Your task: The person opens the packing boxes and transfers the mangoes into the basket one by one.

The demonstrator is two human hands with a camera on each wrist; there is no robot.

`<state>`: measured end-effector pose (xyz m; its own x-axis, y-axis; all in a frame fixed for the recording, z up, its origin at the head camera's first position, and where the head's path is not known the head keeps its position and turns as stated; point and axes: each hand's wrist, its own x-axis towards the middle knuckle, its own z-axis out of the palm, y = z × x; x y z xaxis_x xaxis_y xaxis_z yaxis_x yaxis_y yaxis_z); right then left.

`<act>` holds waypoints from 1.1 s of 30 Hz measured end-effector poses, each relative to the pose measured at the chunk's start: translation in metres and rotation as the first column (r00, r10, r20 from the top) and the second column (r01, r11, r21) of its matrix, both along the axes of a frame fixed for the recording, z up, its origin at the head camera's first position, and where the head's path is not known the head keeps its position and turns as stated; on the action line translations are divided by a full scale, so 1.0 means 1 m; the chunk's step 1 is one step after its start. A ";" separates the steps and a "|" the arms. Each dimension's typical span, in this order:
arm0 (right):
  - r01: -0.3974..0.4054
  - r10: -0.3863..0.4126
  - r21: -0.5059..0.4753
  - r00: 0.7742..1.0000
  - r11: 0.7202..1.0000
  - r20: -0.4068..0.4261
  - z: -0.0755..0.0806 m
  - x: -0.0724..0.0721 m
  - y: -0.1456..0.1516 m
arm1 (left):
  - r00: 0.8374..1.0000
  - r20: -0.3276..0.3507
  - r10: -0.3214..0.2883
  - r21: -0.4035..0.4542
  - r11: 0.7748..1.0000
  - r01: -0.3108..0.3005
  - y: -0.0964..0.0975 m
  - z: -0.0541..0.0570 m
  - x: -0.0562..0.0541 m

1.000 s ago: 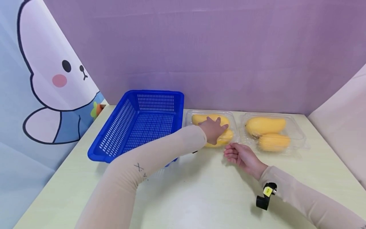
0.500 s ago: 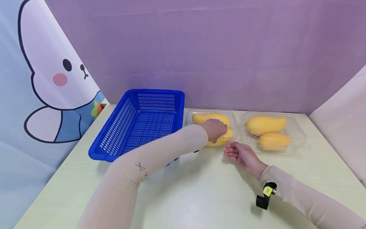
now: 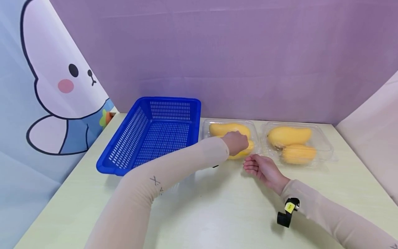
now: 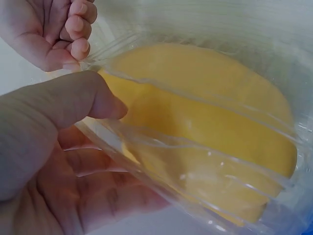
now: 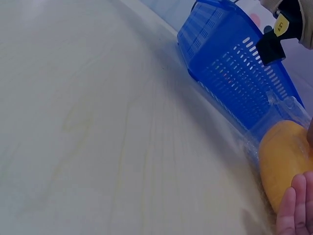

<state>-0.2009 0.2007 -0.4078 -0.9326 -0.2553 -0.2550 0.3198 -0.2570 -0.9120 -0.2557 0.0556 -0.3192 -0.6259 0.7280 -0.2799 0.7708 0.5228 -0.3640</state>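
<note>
Two clear plastic boxes stand at the back, each with two yellow mangoes. My left hand [image 3: 235,142] is over the left box [image 3: 206,135], above its front mango [image 3: 248,148]. In the left wrist view, clear plastic film [image 4: 195,152] parts in a strip over that mango [image 4: 220,125]. The thumb of my left hand [image 4: 73,147] curls over the film's edge, with the fingers underneath, gripping it. My right hand [image 3: 264,172] lies by the box's front right corner, fingers loosely curled. The rear mango [image 3: 228,128] lies behind my left hand.
A blue slotted basket [image 3: 199,110] stands left of the boxes. The right box [image 3: 323,141] holds two more mangoes [image 3: 289,136], one under wrinkled film. A purple backdrop [image 3: 217,62] rises behind the pale table [image 3: 205,214].
My left hand's spread fingers have curled in over the front mango, and the hand has shifted slightly right and toward me. My right hand has stayed nearly still.
</note>
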 end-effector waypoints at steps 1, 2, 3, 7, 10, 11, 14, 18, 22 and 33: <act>0.004 -0.004 0.008 1.000 1.000 0.002 0.000 0.000 0.000 | 1.000 0.004 -0.001 0.003 1.000 0.001 0.000 0.000 0.000; 0.003 -0.003 0.015 1.000 1.000 0.000 0.000 -0.001 0.000 | 1.000 0.005 -0.005 0.002 1.000 0.005 0.000 0.000 -0.001; 0.003 -0.003 0.023 1.000 1.000 0.000 -0.001 -0.001 0.000 | 1.000 0.006 -0.009 0.001 1.000 0.009 0.000 0.000 -0.001; 0.000 0.000 0.046 1.000 0.999 -0.005 0.000 -0.003 0.000 | 0.999 0.010 -0.035 -0.009 0.999 0.035 0.000 0.000 -0.004; 0.000 0.000 0.052 1.000 0.999 -0.013 0.001 -0.002 0.000 | 0.999 0.019 -0.044 -0.020 0.999 0.044 0.001 0.000 -0.007; 0.001 0.000 0.053 1.000 0.999 -0.015 0.001 -0.002 0.000 | 0.999 0.024 -0.042 -0.023 0.999 0.043 0.001 0.000 -0.008; 0.007 -0.006 0.056 1.000 0.998 -0.016 0.002 0.000 -0.001 | 0.998 0.048 -0.035 -0.034 0.999 0.037 0.001 0.001 -0.010; 0.011 -0.010 0.054 1.000 0.998 -0.019 0.003 0.001 -0.001 | 0.997 0.071 -0.037 -0.038 0.998 0.040 0.002 0.002 -0.012; 0.016 -0.015 0.050 1.000 0.999 -0.021 0.003 0.001 0.000 | 0.994 0.110 -0.022 -0.009 1.000 0.023 0.004 0.003 -0.017; 0.029 -0.027 0.057 0.999 0.998 -0.027 0.002 0.000 0.002 | 0.983 0.177 0.040 0.004 0.999 -0.041 0.007 0.015 -0.015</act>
<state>-0.2009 0.2025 -0.4059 -0.9456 -0.2149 -0.2441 0.2892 -0.2126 -0.9334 -0.2711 0.0622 -0.3039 -0.5960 0.7053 -0.3839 0.8008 0.5571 -0.2197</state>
